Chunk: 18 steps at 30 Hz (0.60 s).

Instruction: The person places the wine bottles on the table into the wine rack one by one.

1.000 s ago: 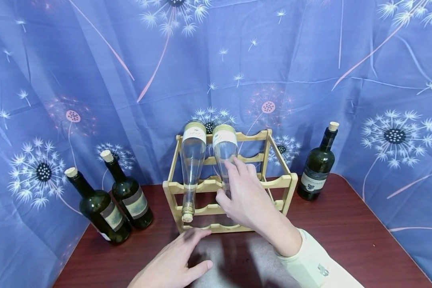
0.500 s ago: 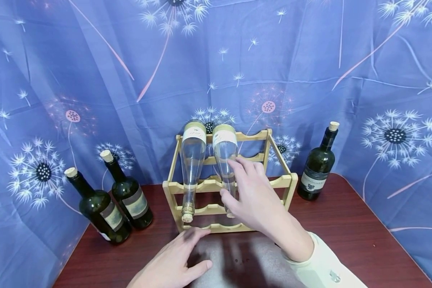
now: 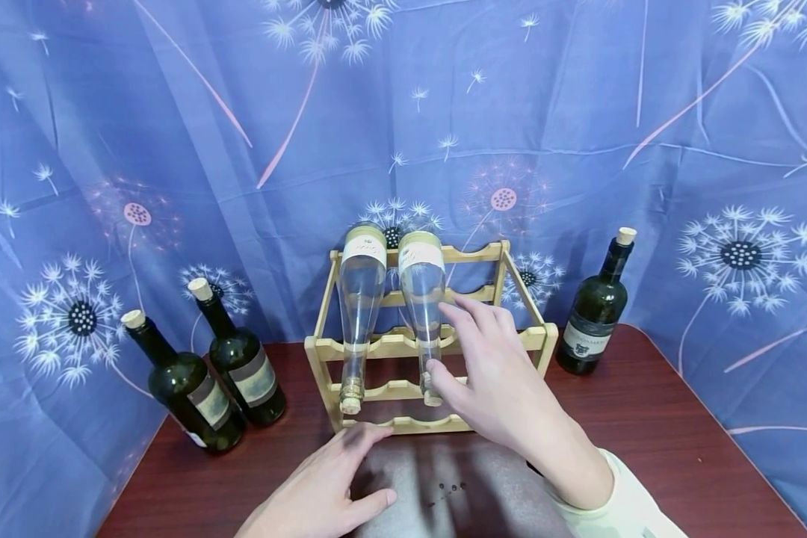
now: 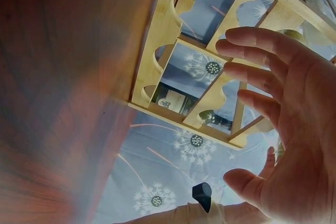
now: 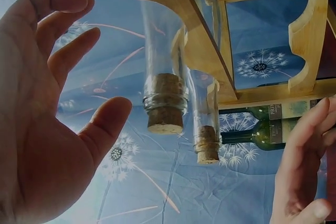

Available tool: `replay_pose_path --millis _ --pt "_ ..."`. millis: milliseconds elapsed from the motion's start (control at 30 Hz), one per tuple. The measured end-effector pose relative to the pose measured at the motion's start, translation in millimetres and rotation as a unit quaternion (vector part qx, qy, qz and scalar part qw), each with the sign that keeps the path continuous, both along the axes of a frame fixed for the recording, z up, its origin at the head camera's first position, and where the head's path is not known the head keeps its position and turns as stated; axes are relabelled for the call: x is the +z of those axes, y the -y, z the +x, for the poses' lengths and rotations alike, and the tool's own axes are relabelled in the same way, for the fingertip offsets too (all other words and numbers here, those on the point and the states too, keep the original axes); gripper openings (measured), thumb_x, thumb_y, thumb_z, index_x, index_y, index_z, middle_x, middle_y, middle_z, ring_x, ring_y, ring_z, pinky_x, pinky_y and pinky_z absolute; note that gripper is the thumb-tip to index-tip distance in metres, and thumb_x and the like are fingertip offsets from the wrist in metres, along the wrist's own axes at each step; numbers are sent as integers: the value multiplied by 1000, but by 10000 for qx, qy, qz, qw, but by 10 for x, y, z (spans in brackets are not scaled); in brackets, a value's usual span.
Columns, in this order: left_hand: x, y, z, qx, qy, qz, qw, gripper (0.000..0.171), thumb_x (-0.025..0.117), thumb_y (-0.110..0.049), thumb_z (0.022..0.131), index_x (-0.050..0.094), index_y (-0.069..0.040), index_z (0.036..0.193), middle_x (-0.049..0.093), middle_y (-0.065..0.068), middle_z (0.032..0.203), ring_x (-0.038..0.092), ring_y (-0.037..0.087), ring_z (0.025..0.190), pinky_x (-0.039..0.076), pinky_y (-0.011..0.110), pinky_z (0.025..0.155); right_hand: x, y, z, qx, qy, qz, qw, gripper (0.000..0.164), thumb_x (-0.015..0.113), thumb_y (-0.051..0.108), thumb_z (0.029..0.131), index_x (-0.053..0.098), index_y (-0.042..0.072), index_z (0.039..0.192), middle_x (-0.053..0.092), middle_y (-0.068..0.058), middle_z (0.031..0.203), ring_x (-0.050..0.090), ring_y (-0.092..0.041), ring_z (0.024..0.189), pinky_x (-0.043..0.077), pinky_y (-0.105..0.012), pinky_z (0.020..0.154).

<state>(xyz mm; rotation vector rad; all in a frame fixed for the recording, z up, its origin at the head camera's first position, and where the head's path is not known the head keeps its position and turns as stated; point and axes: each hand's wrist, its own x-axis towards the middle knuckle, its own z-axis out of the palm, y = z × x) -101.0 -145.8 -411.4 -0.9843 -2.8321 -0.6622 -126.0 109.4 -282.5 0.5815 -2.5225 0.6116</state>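
R hand [image 3: 494, 370] is loose, fingers gently bent w/ nothing in grip, just R of the neck of the R clear btl [image 3: 422, 288]; R wrist view shows a gap betw. thumb & glass. That btl lies on the top tier of the wooden rack [image 3: 390, 347], neck twd the person, base & white label at the back, cork [image 5: 165, 120] in. L clear btl [image 3: 362, 291] lies next to it, same way round, also corked. L hand [image 3: 326, 489] is relaxed too, fingers extended, thumb apart, grip empty, nr the rack's lower front. Rack stands on a dark red table [image 3: 645, 433]. Two dark green btls [image 3: 247, 366] stand corked L of rack, another corked green btl [image 3: 592, 317] R of it. Blue curtain [image 3: 545, 75] w/ dandelion print behind
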Motion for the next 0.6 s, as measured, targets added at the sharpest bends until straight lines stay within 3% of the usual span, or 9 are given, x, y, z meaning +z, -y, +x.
replay_pose_path --millis 300,600 --pt "6 -7 0 78 55 -42 9999 70 55 -67 84 34 -36 143 49 -14 131 48 5 119 45 36 93 6 -87 69 102 36 -14 9999 61 63 38 87 47 13 140 37 -2 147 33 -28 130 32 -49 102" --pt "14 -3 0 62 -154 -21 9999 68 60 -62 84 40 -29 140 52 -8 131 48 8 121 44 38 95 -27 -143 104 180 52 15 9998 59 64 39 86 49 16 138 39 -4 145 31 -28 132 28 -52 104"
